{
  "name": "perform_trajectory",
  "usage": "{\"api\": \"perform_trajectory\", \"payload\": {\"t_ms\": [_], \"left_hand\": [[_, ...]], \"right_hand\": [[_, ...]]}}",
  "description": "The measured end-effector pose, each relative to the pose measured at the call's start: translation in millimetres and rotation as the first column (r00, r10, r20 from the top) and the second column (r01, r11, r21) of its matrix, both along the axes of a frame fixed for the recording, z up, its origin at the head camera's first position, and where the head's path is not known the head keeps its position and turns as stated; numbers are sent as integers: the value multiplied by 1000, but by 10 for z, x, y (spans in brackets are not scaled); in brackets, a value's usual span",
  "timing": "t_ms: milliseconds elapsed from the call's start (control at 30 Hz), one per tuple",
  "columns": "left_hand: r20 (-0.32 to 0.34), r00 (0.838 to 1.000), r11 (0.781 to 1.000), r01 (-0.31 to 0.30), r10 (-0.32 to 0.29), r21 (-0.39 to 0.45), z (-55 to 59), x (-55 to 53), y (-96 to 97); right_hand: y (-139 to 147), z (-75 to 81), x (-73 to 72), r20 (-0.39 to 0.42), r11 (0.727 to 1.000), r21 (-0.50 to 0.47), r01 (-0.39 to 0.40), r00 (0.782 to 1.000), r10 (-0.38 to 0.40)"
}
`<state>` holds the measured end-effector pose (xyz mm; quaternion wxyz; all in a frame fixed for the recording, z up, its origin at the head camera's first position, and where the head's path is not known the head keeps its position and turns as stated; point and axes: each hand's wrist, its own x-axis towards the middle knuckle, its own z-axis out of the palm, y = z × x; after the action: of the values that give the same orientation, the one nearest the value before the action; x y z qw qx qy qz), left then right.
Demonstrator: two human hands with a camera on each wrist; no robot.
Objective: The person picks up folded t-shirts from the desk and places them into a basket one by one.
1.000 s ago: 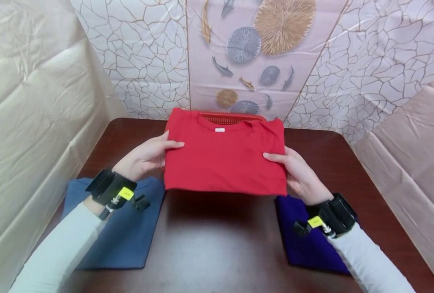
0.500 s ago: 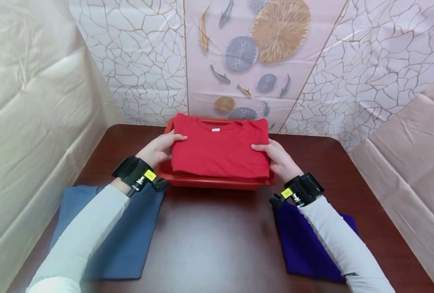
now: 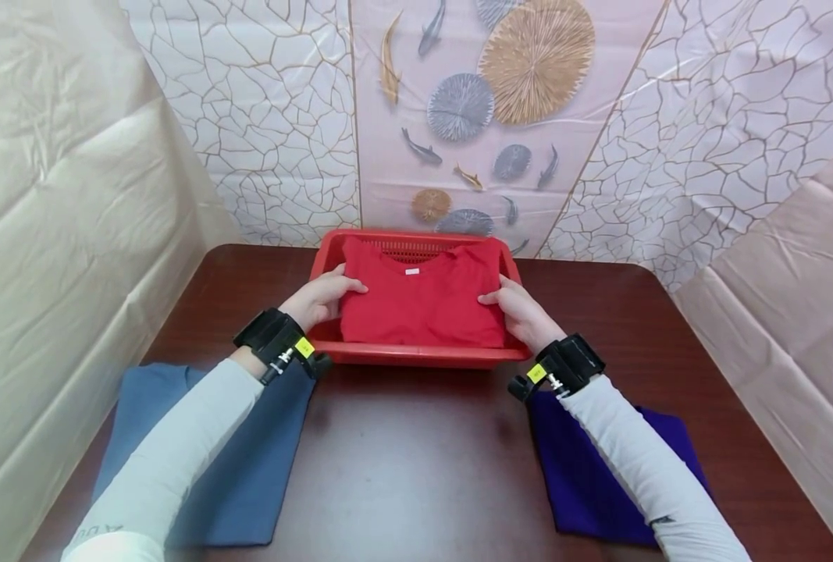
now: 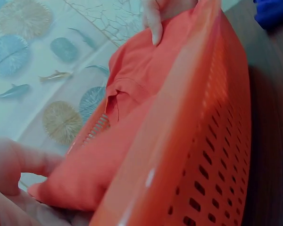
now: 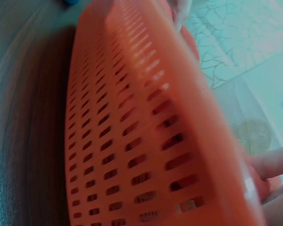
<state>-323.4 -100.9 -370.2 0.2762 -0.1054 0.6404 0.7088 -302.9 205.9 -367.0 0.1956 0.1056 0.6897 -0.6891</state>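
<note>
A folded red T-shirt (image 3: 419,308) with a white neck label lies within the rim of a red plastic basket (image 3: 416,357) at the back of the table. My left hand (image 3: 323,298) pinches the shirt's left side, thumb on top and the other fingers underneath. On the opposite side my right hand (image 3: 521,311) grips the shirt the same way. In the left wrist view the shirt (image 4: 104,160) sags between the hands beside the basket's perforated wall (image 4: 212,165). The basket wall (image 5: 118,132) hides most of the shirt in the right wrist view.
A folded blue-grey shirt (image 3: 240,460) lies on the table's left, partly under my left forearm. On the right, a folded dark purple-blue garment (image 3: 592,484) lies under my right forearm. Patterned sheeting (image 3: 283,117) rises behind the table (image 3: 402,460).
Both hands have carried the red shirt away from me and lowered it into the basket. More of the basket's rim now shows around it. The two garments on the table stay put.
</note>
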Motion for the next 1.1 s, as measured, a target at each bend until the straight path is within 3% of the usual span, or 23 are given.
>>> {"api": "perform_trajectory", "payload": {"t_ms": [100, 233, 333, 400, 467, 500, 533, 600, 633, 700, 733, 767, 800, 833, 867, 900, 967, 1000, 1100], "left_hand": [[-19, 1000, 999, 19, -19, -48, -29, -2, 10], [-44, 998, 992, 40, -45, -121, -33, 1, 20], [-93, 994, 980, 44, -62, -194, 18, 25, 17], [-170, 983, 964, 28, -75, -265, 84, 55, 5], [-285, 951, 936, 15, -122, -351, 156, 88, -8], [-348, 922, 912, 11, -167, -409, 184, 97, -9], [-403, 883, 878, 18, -238, -478, 207, 105, -8], [-460, 781, 778, 52, -423, -626, 220, 116, 14], [-453, 716, 706, 79, -531, -704, 206, 117, 32], [-361, 578, 531, 151, -732, -834, 149, 122, 77], [-292, 514, 442, 196, -806, -875, 109, 128, 100], [-215, 467, 358, 244, -858, -901, 68, 138, 121], [-140, 432, 285, 291, -891, -913, 26, 149, 139], [-73, 410, 223, 330, -909, -917, -9, 157, 153], [-15, 401, 176, 365, -916, -914, -37, 165, 164], [26, 395, 143, 391, -918, -909, -60, 167, 169], [71, 405, 124, 436, -912, -891, -76, 181, 166], [79, 407, 125, 451, -910, -884, -81, 181, 162], [82, 384, 118, 469, -920, -875, -84, 166, 149]], "right_hand": [[-7, -43, 15, -33, 999, 30, -40, 999, 41], [-7, -68, 40, -60, 986, 143, -83, 994, 92], [1, -44, 84, -106, 945, 303, -122, 981, 161], [8, -9, 119, -189, 875, 462, -142, 948, 254], [13, 39, 153, -285, 749, 653, -112, 880, 380], [15, 61, 164, -323, 673, 735, -83, 829, 456], [17, 75, 163, -348, 593, 803, -51, 767, 538], [13, 82, 156, -353, 470, 882, -22, 630, 692], [10, 71, 147, -329, 425, 904, -42, 565, 756], [-3, 22, 119, -241, 339, 929, -149, 454, 858], [-12, -9, 104, -190, 304, 926, -222, 423, 886], [-20, -36, 96, -135, 277, 912, -302, 417, 899], [-27, -63, 85, -76, 250, 894, -372, 423, 903], [-33, -84, 76, -18, 220, 879, -424, 431, 902], [-38, -103, 67, 36, 198, 863, -465, 447, 894], [-44, -115, 63, 79, 184, 849, -495, 463, 883], [-58, -130, 59, 146, 157, 832, -532, 484, 863], [-63, -141, 55, 170, 136, 833, -536, 482, 860], [-78, -146, 51, 205, 105, 830, -547, 474, 856]]}}
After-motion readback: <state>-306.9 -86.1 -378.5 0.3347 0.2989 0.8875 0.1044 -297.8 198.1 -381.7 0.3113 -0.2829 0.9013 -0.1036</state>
